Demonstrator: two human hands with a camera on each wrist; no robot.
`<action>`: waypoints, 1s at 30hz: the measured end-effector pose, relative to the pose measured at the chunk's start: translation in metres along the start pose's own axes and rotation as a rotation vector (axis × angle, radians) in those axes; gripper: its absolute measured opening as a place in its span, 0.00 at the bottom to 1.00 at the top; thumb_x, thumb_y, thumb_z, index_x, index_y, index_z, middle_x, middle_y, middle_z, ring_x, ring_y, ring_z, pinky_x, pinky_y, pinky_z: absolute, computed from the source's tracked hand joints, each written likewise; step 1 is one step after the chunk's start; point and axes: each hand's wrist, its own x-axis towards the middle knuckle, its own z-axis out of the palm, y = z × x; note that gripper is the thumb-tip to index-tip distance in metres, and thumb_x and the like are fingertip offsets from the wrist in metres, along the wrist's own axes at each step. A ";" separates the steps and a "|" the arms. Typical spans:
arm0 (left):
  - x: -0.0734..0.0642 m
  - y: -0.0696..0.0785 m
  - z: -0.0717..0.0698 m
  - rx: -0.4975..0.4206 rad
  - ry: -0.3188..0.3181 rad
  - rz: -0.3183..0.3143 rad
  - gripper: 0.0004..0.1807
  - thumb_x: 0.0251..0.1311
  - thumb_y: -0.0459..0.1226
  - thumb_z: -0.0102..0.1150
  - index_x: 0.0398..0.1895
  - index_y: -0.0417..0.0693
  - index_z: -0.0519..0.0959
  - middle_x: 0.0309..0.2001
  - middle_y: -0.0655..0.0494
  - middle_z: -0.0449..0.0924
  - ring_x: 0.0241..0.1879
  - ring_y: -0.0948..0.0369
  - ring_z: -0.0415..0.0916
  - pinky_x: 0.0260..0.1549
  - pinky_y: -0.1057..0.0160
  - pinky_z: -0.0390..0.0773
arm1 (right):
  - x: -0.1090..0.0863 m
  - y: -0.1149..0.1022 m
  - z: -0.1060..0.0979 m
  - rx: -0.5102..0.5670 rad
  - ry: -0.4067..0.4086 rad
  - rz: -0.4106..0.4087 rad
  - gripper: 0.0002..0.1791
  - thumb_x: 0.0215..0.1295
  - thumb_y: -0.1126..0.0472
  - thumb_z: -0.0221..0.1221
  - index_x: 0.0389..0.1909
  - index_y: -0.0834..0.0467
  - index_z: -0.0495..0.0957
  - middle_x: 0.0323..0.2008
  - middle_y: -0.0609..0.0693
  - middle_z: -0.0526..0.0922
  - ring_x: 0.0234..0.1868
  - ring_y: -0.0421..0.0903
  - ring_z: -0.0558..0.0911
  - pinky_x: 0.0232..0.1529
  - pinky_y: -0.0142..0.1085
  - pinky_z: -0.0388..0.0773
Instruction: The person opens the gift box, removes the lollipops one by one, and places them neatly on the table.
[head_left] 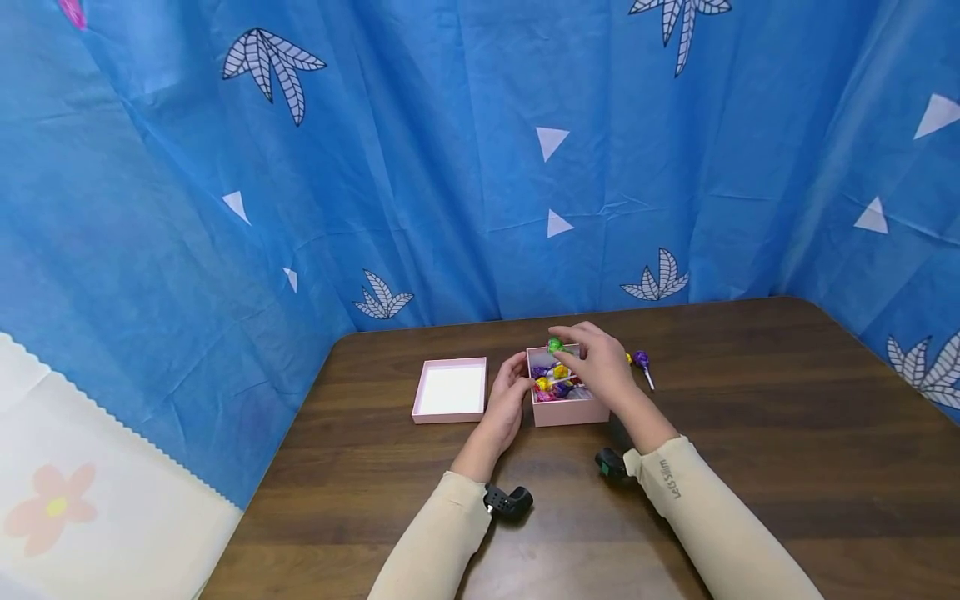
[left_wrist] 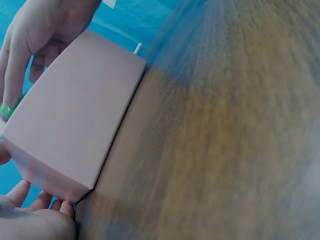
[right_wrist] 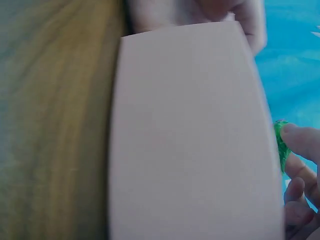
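Note:
In the head view, a pink box [head_left: 572,413] with several wrapped lollipops inside stands before me. My right hand [head_left: 602,365] is over its right side, pinching a green-wrapped lollipop [head_left: 555,344] between thumb and fingers near the far rim. The green wrapper [right_wrist: 281,145] also shows beside the box wall [right_wrist: 195,140] in the right wrist view. My left hand [head_left: 507,402] rests against the box's left side, with the thumb at the rim. From the left wrist, the left fingertips [left_wrist: 42,200] lie along the lower side of the box. Yellow and purple lollipops [head_left: 561,388] lie within.
The box's lid [head_left: 450,390], pink-edged and white inside, lies left of the left hand. A purple lollipop [head_left: 641,360] lies on the brown table [head_left: 750,400] to the right, near a partly hidden yellow one. A blue curtain [head_left: 465,167] hangs behind the table.

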 end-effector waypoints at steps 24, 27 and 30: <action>-0.002 0.003 0.001 0.010 0.013 -0.008 0.31 0.65 0.29 0.46 0.73 0.43 0.59 0.76 0.43 0.57 0.76 0.48 0.53 0.77 0.47 0.52 | 0.008 0.025 -0.052 0.116 0.276 0.148 0.18 0.67 0.55 0.63 0.57 0.53 0.83 0.48 0.55 0.79 0.35 0.43 0.70 0.31 0.27 0.66; -0.002 0.002 0.001 0.004 0.014 -0.003 0.31 0.65 0.29 0.46 0.72 0.42 0.59 0.76 0.43 0.57 0.76 0.48 0.54 0.77 0.47 0.52 | 0.008 0.033 -0.056 0.129 0.306 0.191 0.18 0.68 0.54 0.63 0.56 0.52 0.83 0.49 0.55 0.80 0.36 0.42 0.70 0.34 0.27 0.66; -0.001 0.002 0.002 -0.002 0.014 0.003 0.31 0.65 0.28 0.46 0.72 0.41 0.59 0.75 0.42 0.57 0.76 0.47 0.54 0.77 0.47 0.52 | 0.007 0.042 -0.060 0.140 0.327 0.249 0.18 0.68 0.53 0.62 0.57 0.51 0.83 0.48 0.54 0.79 0.37 0.40 0.69 0.35 0.29 0.66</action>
